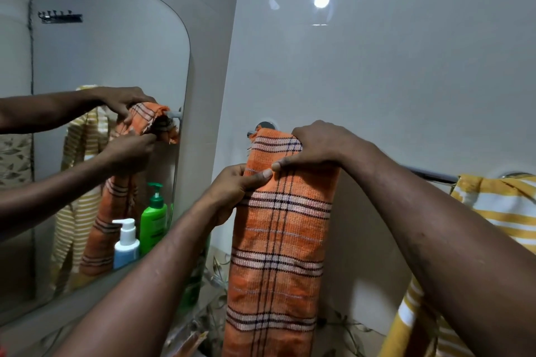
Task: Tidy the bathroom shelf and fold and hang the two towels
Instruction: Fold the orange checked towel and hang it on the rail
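Two towels, one rail (435, 176). Orange towel (278, 240): draped over the rail's left end, long axis vertical. Left hand (232, 194) pinches its left edge; right hand (322, 145) clasps its top over the rail. Yellow towel (501, 206): right end, bunched.

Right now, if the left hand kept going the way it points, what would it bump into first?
Probably the right hand: its thumb lies just ahead of the left hand, both on the orange towel. Depth is hard to judge.
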`<state>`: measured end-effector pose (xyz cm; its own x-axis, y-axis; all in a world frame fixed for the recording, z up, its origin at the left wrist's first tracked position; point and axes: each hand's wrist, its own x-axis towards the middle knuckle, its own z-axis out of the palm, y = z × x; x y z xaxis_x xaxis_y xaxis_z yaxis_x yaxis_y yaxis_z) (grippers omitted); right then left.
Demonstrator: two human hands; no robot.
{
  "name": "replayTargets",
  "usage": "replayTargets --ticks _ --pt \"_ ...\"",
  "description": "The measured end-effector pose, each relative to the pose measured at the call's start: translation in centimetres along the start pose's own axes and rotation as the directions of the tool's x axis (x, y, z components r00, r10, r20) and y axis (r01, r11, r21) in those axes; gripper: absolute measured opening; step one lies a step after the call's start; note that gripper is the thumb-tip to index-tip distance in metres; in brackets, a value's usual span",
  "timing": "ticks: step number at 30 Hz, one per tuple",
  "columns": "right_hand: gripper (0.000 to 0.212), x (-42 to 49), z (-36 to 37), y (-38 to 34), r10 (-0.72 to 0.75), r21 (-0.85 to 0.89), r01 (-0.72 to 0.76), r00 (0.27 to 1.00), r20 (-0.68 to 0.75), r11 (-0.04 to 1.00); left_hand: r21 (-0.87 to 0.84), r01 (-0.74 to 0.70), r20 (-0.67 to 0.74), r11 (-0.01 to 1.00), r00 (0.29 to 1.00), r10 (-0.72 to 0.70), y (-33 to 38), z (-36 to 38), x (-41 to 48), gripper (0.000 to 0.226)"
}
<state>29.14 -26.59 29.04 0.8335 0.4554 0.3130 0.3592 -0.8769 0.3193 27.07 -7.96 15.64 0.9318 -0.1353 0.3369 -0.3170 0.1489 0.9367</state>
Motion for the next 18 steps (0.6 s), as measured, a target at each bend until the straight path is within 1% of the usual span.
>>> replayTargets --ticks 2,4,5,6,7,9,11,12,13,14,15,16,17,18 --pt "0.074 0.2 -0.3 -0.1 -0.006 0.005 0.006 1.0 0.024 1.0 -0.014 -0.02 0.031 1.0 0.999 0.021 0.0 -0.2 -0.1 0.031" --pt "0.077 0.1 -0.7 -0.2 0.002 0.006 -0.002 0.999 0.036 1.0 -0.07 -0.014 0.116 0.997 0.993 0.022 0.0 -0.5 -0.2 0.036" --pt "0.08 -0.1 -0.8 -0.3 0.017 0.0 -0.017 0.999 0.036 1.0 -0.084 -0.021 0.135 0.996 0.99 0.033 -0.2 -0.7 -0.1 0.037" --pt "0.082 -0.5 -0.9 -0.4 0.04 -0.02 -0.04 0.999 0.023 0.999 -0.084 -0.041 0.124 0.996 0.991 0.051 -0.3 -0.8 -0.1 0.037" --pt "0.083 -0.9 -0.9 -0.8 0.063 -0.059 -0.064 0.998 -0.017 0.996 -0.079 -0.07 0.091 0.994 0.993 0.077 -0.3 -0.9 0.1 0.033" --pt "0.082 -2.0 -0.4 -1.7 0.078 -0.126 -0.101 0.981 -0.178 0.987 -0.074 -0.132 0.023 0.989 0.991 0.134 -0.2 -0.7 0.4 0.024" --pt "0.07 -3.2 0.3 -3.0 0.067 -0.08 -0.101 0.934 -0.351 0.992 -0.077 -0.165 -0.011 0.983 0.986 0.165 0.3 -0.2 0.6 0.02" --pt "0.063 -3.8 0.6 -3.5 0.073 -0.032 -0.094 0.91 -0.408 0.995 -0.075 -0.177 -0.017 0.981 0.984 0.176 0.5 0.0 0.9 0.019" --pt "0.061 -4.2 1.1 -4.0 0.09 0.012 -0.094 0.896 -0.436 0.995 -0.067 -0.185 -0.019 0.981 0.983 0.184 0.7 0.1 1.0 0.017" --pt "0.064 -4.6 1.5 -4.3 0.115 0.043 -0.107 0.893 -0.435 0.993 -0.053 -0.187 -0.034 0.981 0.982 0.186 0.9 0.2 1.2 0.017" --pt "0.072 -4.8 1.9 -4.4 0.134 0.048 -0.125 0.9 -0.415 0.991 -0.038 -0.186 -0.062 0.982 0.981 0.184 1.1 0.0 1.5 0.015" --pt "0.081 -4.8 2.3 -4.4 0.14 0.023 -0.142 0.911 -0.388 0.99 -0.021 -0.183 -0.1 0.983 0.978 0.18 1.2 -0.3 1.7 0.014" --pt "0.088 -4.7 2.5 -4.4 0.134 -0.02 -0.152 0.922 -0.363 0.988 -0.012 -0.175 -0.142 0.984 0.975 0.172 1.4 -0.7 1.7 0.023" --pt "0.093 -4.5 2.5 -4.2 0.126 -0.058 -0.154 0.931 -0.342 0.986 -0.008 -0.156 -0.175 0.988 0.973 0.153 1.5 -1.1 1.6 0.04"
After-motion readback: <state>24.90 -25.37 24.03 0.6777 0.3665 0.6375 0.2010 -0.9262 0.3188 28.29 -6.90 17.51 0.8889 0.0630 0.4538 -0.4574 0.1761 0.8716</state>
